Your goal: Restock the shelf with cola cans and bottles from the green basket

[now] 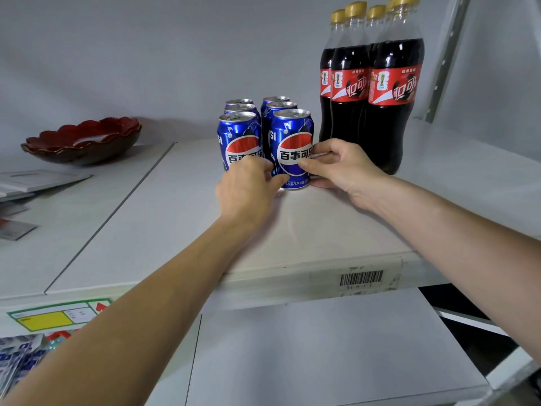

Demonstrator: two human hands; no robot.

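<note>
Left hand (pixel 248 189): forearm bare, entering from 7 o'clock, extended toward 1 o'clock; back of hand facing the camera, fingers curled, thumb tip forward at 2 o'clock. Right hand (pixel 342 168): forearm bare, entering from 4 o'clock, extended toward 10 o'clock; thumb and curled fingers (pixel 325 148) pointing to 9 o'clock, wrist low.

Front right blue can (pixel 292 148), centre: white band reads 百事可乐, small print below partly legible, "乐型汽水". Front left blue can (pixel 238 142), at its 9 o'clock: 百事可, partly hidden; letters "SI" at the side. Cola bottles (pixel 389 92), 1 o'clock: red labels, "FIFA" emblem, large 可口. Shelf-edge barcode sticker (pixel 361 278), 5 o'clock: digits unreadable.
</note>
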